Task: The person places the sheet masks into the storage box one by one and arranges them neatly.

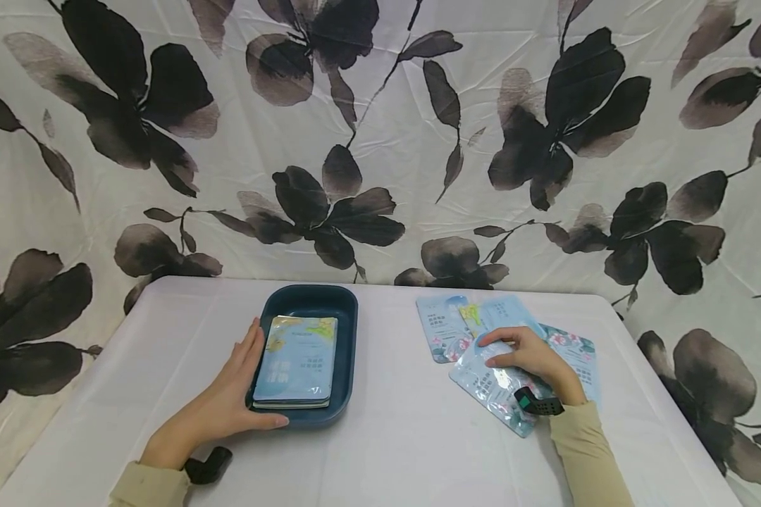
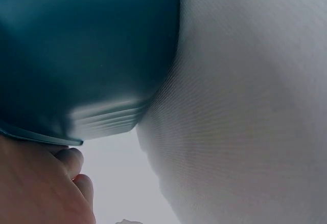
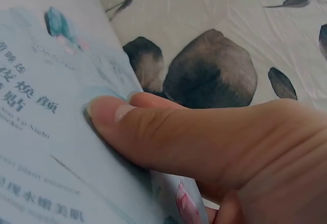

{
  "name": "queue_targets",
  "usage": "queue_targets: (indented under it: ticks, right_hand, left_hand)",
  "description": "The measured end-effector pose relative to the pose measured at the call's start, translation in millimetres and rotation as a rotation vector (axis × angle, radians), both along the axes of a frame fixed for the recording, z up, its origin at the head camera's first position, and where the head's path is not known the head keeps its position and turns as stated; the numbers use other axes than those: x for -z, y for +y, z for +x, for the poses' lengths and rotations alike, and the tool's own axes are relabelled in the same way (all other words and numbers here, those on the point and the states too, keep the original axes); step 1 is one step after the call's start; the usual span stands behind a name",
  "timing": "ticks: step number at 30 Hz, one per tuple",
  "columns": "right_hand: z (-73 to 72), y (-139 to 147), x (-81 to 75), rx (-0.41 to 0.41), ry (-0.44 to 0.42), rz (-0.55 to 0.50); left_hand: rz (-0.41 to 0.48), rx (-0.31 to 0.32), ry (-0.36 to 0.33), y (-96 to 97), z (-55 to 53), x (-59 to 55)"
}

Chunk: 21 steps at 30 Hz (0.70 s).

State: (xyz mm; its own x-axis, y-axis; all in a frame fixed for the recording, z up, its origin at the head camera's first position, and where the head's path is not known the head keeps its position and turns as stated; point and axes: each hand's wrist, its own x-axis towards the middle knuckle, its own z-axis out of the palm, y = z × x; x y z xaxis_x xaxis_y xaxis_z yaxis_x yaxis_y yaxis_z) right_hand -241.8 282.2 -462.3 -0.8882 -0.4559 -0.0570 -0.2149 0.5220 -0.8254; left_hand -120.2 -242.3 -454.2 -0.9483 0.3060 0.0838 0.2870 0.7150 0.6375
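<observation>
From my head, I see my left hand against the dark blue tray, which sits left of centre by the far edge of the white table. My left fingers lie straight along the tray's left side, my thumb spread away to its near edge. A packet stack lies flat inside. Toward the table's far right corner, my right hand pinches a blue packet overlapping other loose packets.

At my left wrist, the rim partly hides my fingers; I cannot tell their spread there.

At my right wrist, my thumb presses the packet's printed face, a fingertip showing beyond its edge, floral cloth behind.
</observation>
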Motion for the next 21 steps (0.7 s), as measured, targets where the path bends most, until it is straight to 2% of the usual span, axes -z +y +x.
queue_targets:
  ticks: [7, 14, 21]
  right_hand:
    - [3.7, -9, -6.3, -0.01, -0.025, -0.03]
    - [3.1, -18, 2.5, -0.081, -0.142, -0.172]
    - [4.1, -27, 7.8, -0.129, -0.125, -0.228]
  left_hand:
    - [-0.003, -0.014, -0.018, 0.1, 0.5, -1.3]
    - [-0.01, -0.018, -0.02, -0.3, 0.6, -1.1]
    - [-0.008, -0.001, -0.003, 0.6, 0.5, -1.9]
